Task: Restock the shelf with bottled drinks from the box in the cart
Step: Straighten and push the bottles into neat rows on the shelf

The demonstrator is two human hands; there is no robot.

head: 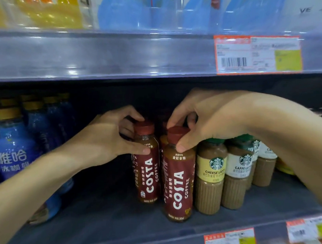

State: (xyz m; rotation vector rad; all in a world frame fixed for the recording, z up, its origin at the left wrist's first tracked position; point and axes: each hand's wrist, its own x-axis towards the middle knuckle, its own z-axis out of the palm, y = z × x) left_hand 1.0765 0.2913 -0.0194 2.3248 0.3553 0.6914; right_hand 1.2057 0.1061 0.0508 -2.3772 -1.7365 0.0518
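Note:
Two dark red Costa coffee bottles stand upright on the grey shelf [105,222]. My left hand [109,137] grips the neck and cap of the left Costa bottle [148,176], which stands further back. My right hand [202,123] holds the cap and shoulder of the right Costa bottle [178,187], nearer the shelf's front edge. More red-capped bottles stand behind these two, mostly hidden. The cart and the box are out of view.
Blue bottles with gold caps [15,150] fill the shelf's left side. Starbucks latte bottles [211,176] stand right of the Costa bottles. The shelf above [116,55] hangs low over my hands, with a price tag [257,55]. Price tags [229,238] line the front rail.

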